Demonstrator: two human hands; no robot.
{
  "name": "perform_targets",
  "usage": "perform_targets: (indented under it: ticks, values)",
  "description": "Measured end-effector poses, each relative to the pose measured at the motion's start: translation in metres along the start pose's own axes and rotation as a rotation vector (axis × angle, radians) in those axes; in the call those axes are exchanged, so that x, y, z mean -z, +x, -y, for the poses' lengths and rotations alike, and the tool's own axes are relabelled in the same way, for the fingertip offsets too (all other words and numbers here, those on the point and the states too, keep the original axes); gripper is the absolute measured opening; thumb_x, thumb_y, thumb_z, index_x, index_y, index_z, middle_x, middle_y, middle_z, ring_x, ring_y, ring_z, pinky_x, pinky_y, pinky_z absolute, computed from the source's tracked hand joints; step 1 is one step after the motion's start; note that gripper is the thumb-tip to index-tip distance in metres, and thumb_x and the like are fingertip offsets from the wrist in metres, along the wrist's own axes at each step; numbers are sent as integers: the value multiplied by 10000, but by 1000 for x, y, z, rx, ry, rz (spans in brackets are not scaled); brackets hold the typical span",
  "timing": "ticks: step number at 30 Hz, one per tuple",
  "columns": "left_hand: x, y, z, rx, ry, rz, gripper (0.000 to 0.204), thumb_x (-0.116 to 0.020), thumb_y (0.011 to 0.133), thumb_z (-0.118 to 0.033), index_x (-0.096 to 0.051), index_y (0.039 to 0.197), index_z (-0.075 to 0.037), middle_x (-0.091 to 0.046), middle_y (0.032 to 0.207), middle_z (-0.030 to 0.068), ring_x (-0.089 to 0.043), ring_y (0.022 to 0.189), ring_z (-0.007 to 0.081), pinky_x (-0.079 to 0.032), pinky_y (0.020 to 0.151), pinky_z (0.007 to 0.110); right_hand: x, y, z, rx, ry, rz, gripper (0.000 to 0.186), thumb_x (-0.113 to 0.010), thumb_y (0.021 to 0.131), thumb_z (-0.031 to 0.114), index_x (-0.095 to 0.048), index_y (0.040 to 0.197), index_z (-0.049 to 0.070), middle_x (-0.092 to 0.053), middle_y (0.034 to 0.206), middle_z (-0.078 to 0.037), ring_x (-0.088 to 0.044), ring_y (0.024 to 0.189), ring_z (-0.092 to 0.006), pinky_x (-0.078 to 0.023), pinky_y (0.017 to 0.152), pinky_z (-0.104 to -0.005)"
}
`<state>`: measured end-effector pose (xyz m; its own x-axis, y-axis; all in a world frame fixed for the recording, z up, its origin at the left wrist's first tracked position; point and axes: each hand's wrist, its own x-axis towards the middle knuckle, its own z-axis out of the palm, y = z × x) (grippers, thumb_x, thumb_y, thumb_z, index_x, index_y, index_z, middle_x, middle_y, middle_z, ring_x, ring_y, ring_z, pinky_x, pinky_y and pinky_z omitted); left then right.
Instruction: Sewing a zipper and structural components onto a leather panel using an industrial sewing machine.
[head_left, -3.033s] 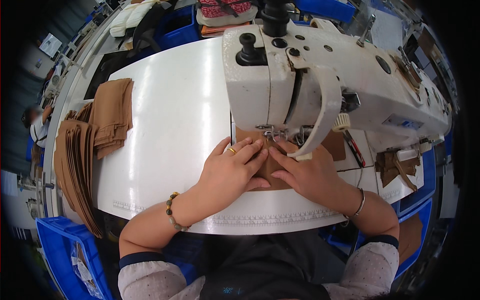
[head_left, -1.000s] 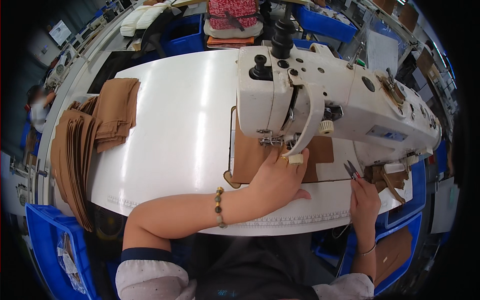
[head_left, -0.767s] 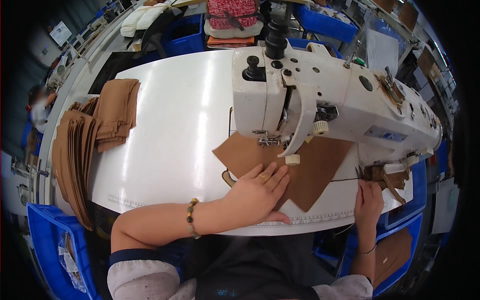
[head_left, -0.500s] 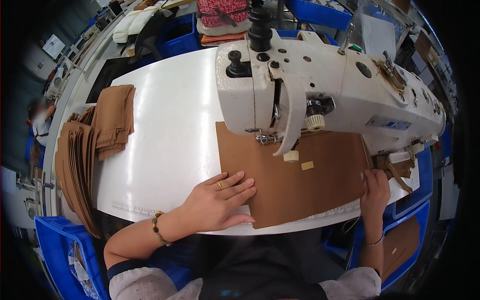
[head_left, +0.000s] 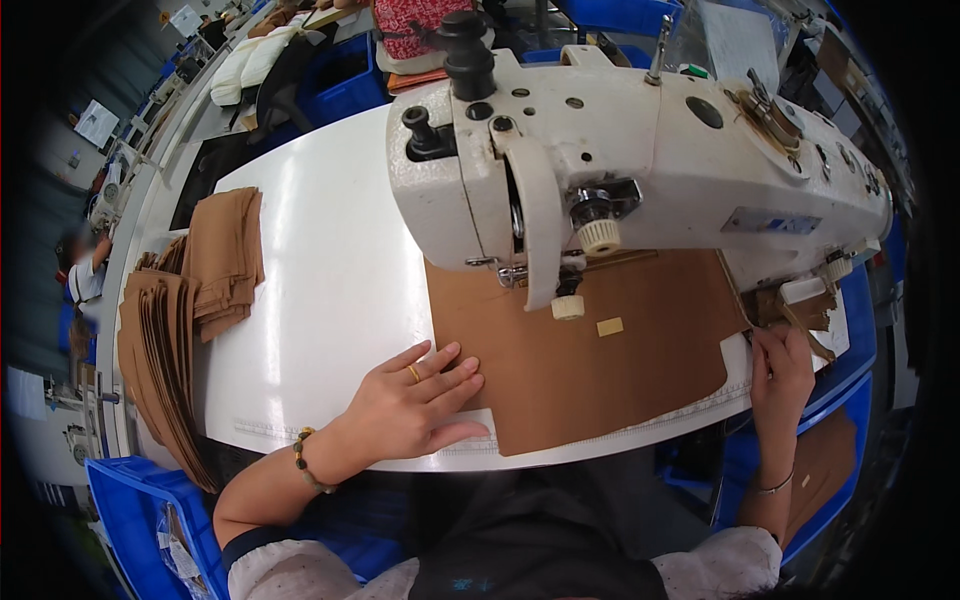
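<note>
A brown fabric panel (head_left: 610, 375) with a small yellow label (head_left: 610, 326) lies flat on the white table, its far part under the head of a white sewing machine (head_left: 640, 150). My left hand (head_left: 425, 400) is open, spread flat at the panel's left edge, fingertips on the cloth and thumb at the table ruler. At the panel's right corner, my right hand (head_left: 785, 370) has its fingers closed in a pinch on the cloth edge. The needle area is hidden behind the machine's white guard (head_left: 535, 220).
Stacked brown fabric pieces (head_left: 165, 350) stand at the table's left, beside a folded brown pile (head_left: 225, 255). Blue bins sit at lower left (head_left: 130, 510) and right (head_left: 845, 440). Brown scraps (head_left: 800, 305) lie behind my right hand. A person (head_left: 85, 265) is at far left.
My right hand has moved right along the panel's edge to its corner. My left hand has shifted slightly left. The view has turned a little, and the panel still lies under the machine.
</note>
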<state>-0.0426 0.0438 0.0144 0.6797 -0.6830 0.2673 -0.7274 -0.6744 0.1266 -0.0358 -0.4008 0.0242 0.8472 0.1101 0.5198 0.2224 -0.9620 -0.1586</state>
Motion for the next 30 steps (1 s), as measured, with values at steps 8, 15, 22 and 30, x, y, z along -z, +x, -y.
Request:
perform_targets:
  ticks: [8, 15, 22, 30]
  values:
    - [-16, 53, -11, 108, 117, -56, 738, -820, 779, -525, -676, 1245, 28, -665, 1335, 149, -638, 1269, 316, -527, 1016, 419, -42, 61, 70, 450, 135, 384, 678, -751, 868, 425, -575, 1422, 77, -478, 1572, -151, -485, 1413, -359, -393, 1170, -518]
    - [-19, 55, -4, 197, 81, 11, 866, -821, 730, -567, -638, 1285, 71, -609, 1423, 181, -588, 1341, 350, -518, 1022, 411, -90, 87, 121, 651, 359, 523, 754, -749, 832, 534, -608, 1398, 56, -528, 1492, -215, -515, 1377, -390, -419, 1130, -517]
    - [-15, 55, 4, 160, 28, 5, 860, -847, 693, -568, -666, 1256, 55, -622, 1409, 198, -597, 1333, 356, -534, 1013, 417, -81, 82, 141, 657, 123, 503, 761, -775, 772, 553, -675, 1266, -17, -637, 1319, -265, -604, 1247, -375, -468, 1053, -479]
    - [-19, 55, 2, 209, -15, 2, 835, -817, 712, -593, -687, 1250, 32, -624, 1423, 169, -611, 1300, 340, -481, 1099, 435, -100, 84, 137, 733, 325, 299, 738, -816, 716, 508, -707, 1165, -67, -679, 1276, -190, -635, 1144, -282, -494, 987, -417]
